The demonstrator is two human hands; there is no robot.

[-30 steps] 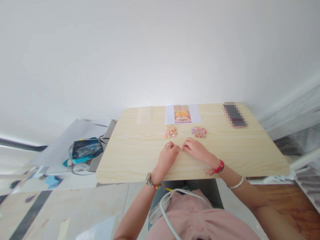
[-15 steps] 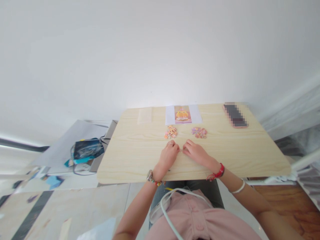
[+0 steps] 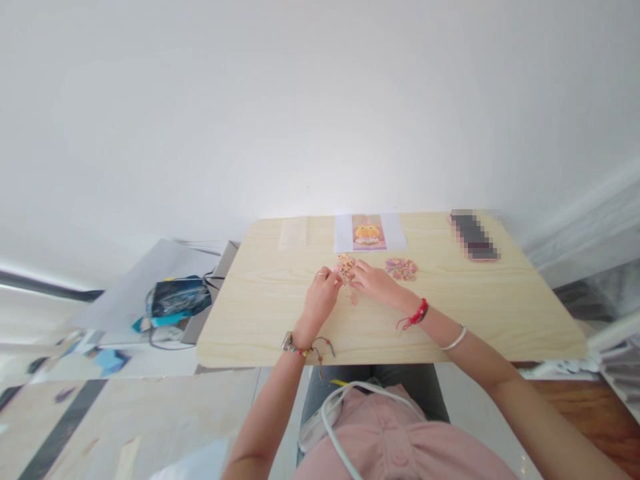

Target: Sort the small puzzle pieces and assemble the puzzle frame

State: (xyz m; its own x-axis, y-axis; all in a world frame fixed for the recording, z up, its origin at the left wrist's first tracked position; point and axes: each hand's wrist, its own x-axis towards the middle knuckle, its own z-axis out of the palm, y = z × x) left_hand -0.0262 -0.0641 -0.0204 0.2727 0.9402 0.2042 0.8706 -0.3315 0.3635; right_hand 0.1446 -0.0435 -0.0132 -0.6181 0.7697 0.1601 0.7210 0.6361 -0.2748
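Observation:
Two small heaps of jigsaw puzzle pieces lie on the wooden table. At the left heap (image 3: 345, 264), my left hand (image 3: 321, 291) is at the lower left edge with fingers curled in a pinch; anything between the fingertips is too small to make out. From the right, my right hand (image 3: 377, 284) reaches over the same heap, its fingers stretched out and apart from the thumb. A few pinkish puzzle pieces (image 3: 353, 299) lie on the table just below, between the hands. The right heap of pieces (image 3: 401, 269), more purple and pink, sits beyond my right hand.
Behind the heaps lies a white sheet with a printed picture (image 3: 369, 233) of a yellow figure. A pale flat sheet (image 3: 293, 234) is at back left, a pixelated phone (image 3: 474, 235) at back right. Left of the table (image 3: 265, 313) stands a box with a dark bag (image 3: 181, 298).
Both hands have moved away from the near middle of the table, up and left to the left heap. The few pieces between them now show on the tabletop.

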